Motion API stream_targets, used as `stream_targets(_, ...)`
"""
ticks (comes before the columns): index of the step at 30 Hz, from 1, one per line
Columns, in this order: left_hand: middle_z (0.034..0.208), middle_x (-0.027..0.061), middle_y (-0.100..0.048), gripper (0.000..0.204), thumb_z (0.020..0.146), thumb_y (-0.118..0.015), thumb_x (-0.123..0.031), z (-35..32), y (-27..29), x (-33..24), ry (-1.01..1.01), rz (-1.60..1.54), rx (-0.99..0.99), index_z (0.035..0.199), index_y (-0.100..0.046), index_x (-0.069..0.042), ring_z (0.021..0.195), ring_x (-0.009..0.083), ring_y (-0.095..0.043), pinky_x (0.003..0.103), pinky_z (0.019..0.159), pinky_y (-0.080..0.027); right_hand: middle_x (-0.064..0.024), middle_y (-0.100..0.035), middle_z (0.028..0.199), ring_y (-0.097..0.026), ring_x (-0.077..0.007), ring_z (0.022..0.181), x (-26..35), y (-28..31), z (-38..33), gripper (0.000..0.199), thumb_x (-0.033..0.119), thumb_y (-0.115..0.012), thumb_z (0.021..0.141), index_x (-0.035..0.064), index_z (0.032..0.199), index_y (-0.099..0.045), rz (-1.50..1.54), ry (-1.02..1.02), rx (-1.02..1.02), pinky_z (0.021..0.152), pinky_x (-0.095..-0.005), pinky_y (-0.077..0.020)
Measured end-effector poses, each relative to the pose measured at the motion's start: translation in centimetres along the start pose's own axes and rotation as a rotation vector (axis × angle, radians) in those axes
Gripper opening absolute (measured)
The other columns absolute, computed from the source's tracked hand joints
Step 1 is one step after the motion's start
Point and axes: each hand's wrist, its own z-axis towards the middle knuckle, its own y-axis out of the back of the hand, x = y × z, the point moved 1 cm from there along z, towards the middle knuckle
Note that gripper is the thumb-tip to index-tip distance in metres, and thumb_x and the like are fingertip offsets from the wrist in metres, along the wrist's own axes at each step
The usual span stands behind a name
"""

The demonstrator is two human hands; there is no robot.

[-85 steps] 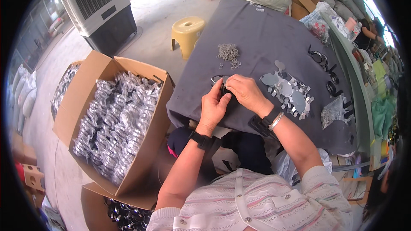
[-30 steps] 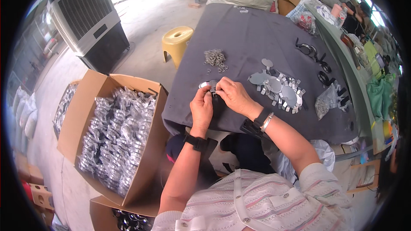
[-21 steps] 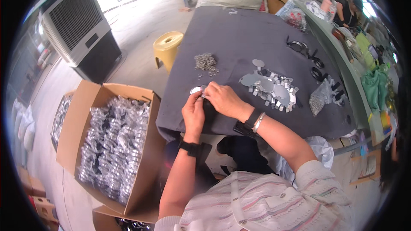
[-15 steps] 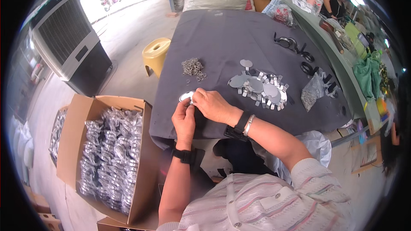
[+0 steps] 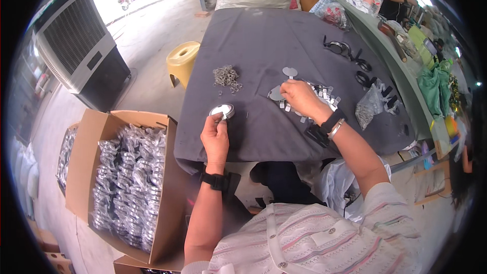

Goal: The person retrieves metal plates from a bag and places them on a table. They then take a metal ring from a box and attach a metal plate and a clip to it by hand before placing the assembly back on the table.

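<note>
Between the fingertips of my left hand [image 5: 215, 139] is a round, shiny silver disc piece [image 5: 223, 109] with a raised rim, held just over the front left of the cloth. My right hand [image 5: 305, 101] is over a pile of flat grey discs with small silver tabs [image 5: 327, 94]. Its fingers are bent together at the pile's left end, and whatever they pinch is hidden. A single disc [image 5: 289, 72] lies just beyond those fingers. Farther left is a heap of small metal rings [image 5: 225, 76], with a loose one beside it.
Dark grey cloth [image 5: 253, 40] covers the table. Black strapped round pieces [image 5: 339, 48] and a clear bag of small parts [image 5: 369, 109] lie at its right. A carton [image 5: 83, 172] of plastic-wrapped pieces stands left, near a yellow stool [image 5: 183, 55] and an air cooler [image 5: 76, 35]. Another person [image 5: 396, 2] sits far right.
My right hand has left the round silver piece and moved right to the pile of discs. My left hand still holds the piece.
</note>
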Motion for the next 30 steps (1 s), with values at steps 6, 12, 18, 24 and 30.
stream_targets(6,0.081,-0.0034,-0.055,0.017,0.089,-0.052,0.004,0.1,0.0,0.7,-0.056,-0.099,0.06,0.104,-0.059,0.0,0.068,0.0014,-0.042,0.017,0.059,-0.035,-0.012,-0.063,0.086,-0.062,-0.0326,0.08,-1.8,0.8,-2.1,0.009,0.008,-0.059,0.082,0.0025,0.087,-0.062,-0.119,0.015,0.024,0.073,-0.0403,-0.0494)
stream_targets(12,0.073,-0.0048,-0.053,0.014,0.091,-0.052,-0.001,0.0,0.2,-0.5,-0.011,-0.143,0.056,0.102,-0.06,-0.002,0.06,0.0,-0.041,0.017,0.05,-0.032,-0.0113,-0.062,0.086,-0.062,-0.0316,0.082,0.9,1.0,-4.8,0.007,0.006,-0.06,0.081,0.0029,0.087,-0.061,-0.02,-0.032,0.036,0.072,-0.0405,-0.0491)
stream_targets(18,0.073,-0.0065,-0.051,0.014,0.091,-0.052,-0.001,-0.2,-0.3,-1.0,0.064,-0.066,0.067,0.102,-0.06,-0.004,0.059,-0.0007,-0.04,0.016,0.05,-0.031,-0.0143,-0.062,0.081,-0.062,-0.0336,0.079,-1.0,3.4,-4.9,0.01,0.011,-0.06,0.083,0.001,0.084,-0.06,0.028,-0.114,-0.064,0.071,-0.0426,-0.0487)
stream_targets(24,0.071,-0.0071,-0.048,0.015,0.089,-0.053,0.001,0.4,-0.1,0.4,-0.029,-0.033,0.043,0.101,-0.06,-0.003,0.06,0.001,-0.039,0.018,0.053,-0.032,-0.0141,-0.062,0.085,-0.061,-0.0337,0.083,1.5,0.1,-2.2,0.007,0.008,-0.06,0.082,0.0011,0.085,-0.06,0.039,0.052,0.007,0.073,-0.0414,-0.049)
stream_targets(30,0.07,-0.0059,-0.051,0.014,0.089,-0.053,0.001,0.2,0.1,0.1,0.019,-0.021,0.036,0.1,-0.06,-0.003,0.059,0.0015,-0.04,0.019,0.052,-0.034,-0.0134,-0.058,0.079,-0.061,-0.0339,0.081,4.5,-5.7,0.8,0.01,0.011,-0.055,0.083,0.0026,0.081,-0.058,-0.025,0.273,0.213,0.07,-0.0428,-0.0479)
